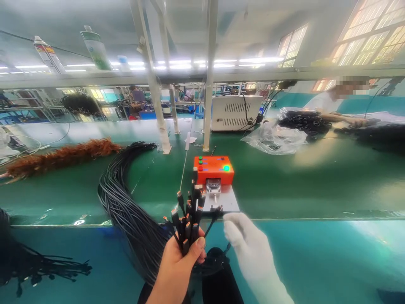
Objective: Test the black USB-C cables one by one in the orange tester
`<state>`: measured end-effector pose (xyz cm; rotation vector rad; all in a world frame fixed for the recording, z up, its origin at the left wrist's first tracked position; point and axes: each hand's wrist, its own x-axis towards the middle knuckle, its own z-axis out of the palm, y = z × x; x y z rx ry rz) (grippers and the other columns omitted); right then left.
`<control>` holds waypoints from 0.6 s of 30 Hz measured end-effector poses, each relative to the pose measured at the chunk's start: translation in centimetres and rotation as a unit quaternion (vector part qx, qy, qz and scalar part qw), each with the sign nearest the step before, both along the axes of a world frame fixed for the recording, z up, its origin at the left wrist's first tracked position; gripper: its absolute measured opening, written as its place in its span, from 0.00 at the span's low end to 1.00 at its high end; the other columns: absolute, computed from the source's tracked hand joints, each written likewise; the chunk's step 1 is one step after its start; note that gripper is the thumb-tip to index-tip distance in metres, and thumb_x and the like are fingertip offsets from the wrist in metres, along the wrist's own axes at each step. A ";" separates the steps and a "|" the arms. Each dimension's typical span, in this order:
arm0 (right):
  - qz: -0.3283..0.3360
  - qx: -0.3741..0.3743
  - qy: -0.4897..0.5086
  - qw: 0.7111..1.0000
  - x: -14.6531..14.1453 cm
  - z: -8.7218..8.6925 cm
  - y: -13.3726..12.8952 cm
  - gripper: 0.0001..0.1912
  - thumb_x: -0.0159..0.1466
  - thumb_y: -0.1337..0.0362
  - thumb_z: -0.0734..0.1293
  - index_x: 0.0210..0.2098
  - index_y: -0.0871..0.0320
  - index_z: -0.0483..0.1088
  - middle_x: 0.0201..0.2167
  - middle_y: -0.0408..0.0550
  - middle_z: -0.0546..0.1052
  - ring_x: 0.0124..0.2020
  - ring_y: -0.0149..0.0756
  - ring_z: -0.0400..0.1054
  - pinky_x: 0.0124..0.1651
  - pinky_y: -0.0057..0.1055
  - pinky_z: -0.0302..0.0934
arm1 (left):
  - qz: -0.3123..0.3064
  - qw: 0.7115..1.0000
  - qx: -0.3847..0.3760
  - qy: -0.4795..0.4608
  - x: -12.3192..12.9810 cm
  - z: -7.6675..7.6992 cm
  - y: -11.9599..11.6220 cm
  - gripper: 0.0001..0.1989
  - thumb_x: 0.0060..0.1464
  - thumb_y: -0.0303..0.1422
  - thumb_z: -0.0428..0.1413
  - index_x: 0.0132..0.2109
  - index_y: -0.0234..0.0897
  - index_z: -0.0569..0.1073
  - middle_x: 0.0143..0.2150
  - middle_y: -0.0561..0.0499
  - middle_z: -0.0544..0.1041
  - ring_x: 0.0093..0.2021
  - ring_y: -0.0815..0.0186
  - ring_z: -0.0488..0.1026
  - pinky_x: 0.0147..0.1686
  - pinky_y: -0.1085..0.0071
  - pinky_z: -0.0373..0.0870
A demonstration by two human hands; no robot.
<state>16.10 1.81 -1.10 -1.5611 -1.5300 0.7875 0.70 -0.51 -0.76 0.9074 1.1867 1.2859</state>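
My bare left hand (185,257) is closed around a bunch of black USB cables (188,223), their plug ends pointing up with orange showing inside several of them. The long cable bundle (126,202) curves from the bench down towards my lap. One plug (217,210) sticks out to the right of the bunch, by the front edge of a metal plate (229,198). Beside that plug is my right hand (247,245) in a white glove, fingers curled together; anything in them is hidden. Behind the plate stands an orange test box (214,169) with a green light lit.
An orange-brown fluffy bundle (63,156) lies on the green bench (272,190) at left. More black cables (41,261) hang at lower left. A white metal case (236,113), posts and a plastic bag (275,137) stand farther back. Another person works at far right.
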 end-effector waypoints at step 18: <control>0.006 -0.146 0.391 0.909 -2.9 -4.5 3.3 0.11 0.56 0.58 0.61 0.25 0.61 0.66 0.09 0.39 0.67 0.10 0.31 0.62 0.17 0.28 0.61 | 0.052 0.998 0.022 -0.033 0.4 -0.6 -0.7 0.14 0.44 0.42 0.64 0.34 0.36 0.76 0.18 0.56 0.68 0.18 0.73 0.63 0.22 0.75 0.59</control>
